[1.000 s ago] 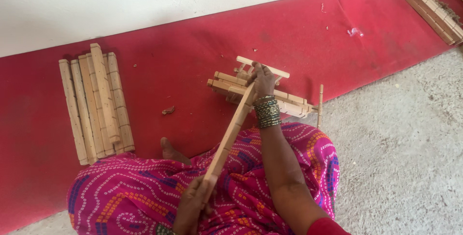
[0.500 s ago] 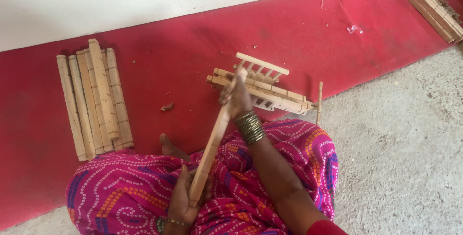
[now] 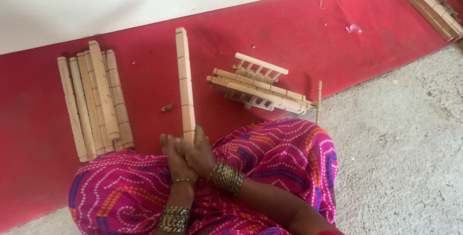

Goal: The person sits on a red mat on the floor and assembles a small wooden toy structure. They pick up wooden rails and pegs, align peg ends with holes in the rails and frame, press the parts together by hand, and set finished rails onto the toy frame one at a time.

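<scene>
Notched wooden slat (image 3: 184, 78), pale and long, stands upright, both hands (image 3: 189, 154) gripping its lower end.

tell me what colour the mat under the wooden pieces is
Red: the mat along the white wall is plain red, clearest in the head view.

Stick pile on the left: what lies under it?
The stick pile rests on the red mat, one stick lying across the others. The mat directly beneath is covered; nothing else shows there.
</scene>
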